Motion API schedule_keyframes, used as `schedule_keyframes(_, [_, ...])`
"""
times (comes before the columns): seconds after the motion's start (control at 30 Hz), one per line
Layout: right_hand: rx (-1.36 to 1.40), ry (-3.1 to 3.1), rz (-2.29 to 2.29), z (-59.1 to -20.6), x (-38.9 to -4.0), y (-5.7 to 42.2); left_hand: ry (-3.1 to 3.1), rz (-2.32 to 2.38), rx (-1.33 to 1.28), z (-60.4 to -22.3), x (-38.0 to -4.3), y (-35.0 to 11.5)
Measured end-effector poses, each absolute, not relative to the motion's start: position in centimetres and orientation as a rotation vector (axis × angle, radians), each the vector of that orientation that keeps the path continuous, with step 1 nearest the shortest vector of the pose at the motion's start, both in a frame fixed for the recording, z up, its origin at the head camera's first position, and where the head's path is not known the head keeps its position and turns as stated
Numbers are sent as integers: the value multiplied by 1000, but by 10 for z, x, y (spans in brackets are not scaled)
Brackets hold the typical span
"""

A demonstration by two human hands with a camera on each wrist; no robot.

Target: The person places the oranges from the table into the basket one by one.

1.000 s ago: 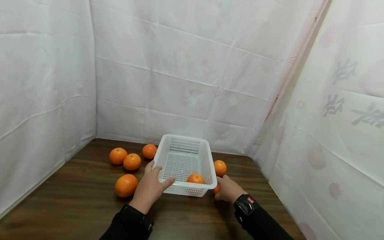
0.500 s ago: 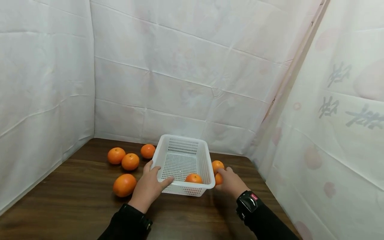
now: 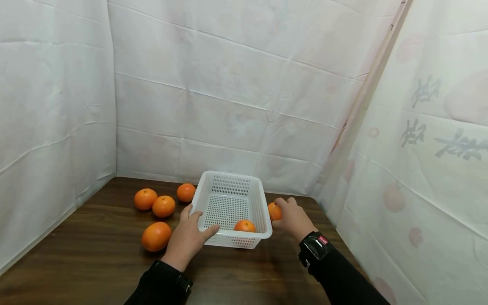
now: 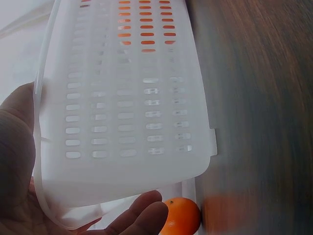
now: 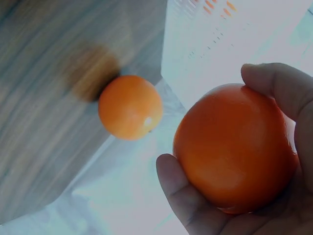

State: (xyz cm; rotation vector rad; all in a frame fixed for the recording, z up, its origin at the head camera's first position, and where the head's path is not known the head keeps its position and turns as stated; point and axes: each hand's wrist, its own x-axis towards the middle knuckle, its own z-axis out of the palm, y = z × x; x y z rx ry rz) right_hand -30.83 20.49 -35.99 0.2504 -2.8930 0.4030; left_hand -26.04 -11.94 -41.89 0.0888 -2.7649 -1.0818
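Note:
A white perforated plastic basket (image 3: pixel 228 233) stands on the dark wooden table, with one orange (image 3: pixel 245 226) inside its near right corner. My left hand (image 3: pixel 187 239) grips the basket's near left corner, thumb over the near rim and fingers along the left side. Right of the basket, my right hand (image 3: pixel 293 218) holds another orange (image 5: pixel 234 149) between thumb and fingers, raised off the table in the right wrist view. A further orange (image 5: pixel 130 107) rests on the table beyond it; the head view shows only one orange there, at the fingers.
Several oranges lie left of the basket: one (image 3: pixel 156 236) near my left hand, a pair (image 3: pixel 145 199) farther back, and one (image 3: pixel 186 192) close to the basket's left wall. White printed sheets (image 3: pixel 213 106) hang behind and at both sides of the table (image 3: pixel 95 254).
My right hand has taken hold of the nearer orange on the right and lifted it up beside the basket. The left hand stays on the basket; the view shifts slightly.

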Motion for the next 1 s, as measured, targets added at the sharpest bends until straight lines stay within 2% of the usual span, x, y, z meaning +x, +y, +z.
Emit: schedule_keyframes(1.0, [333, -2795, 480, -333, -312, 179, -2770, -1088, 87, -420, -262, -120])
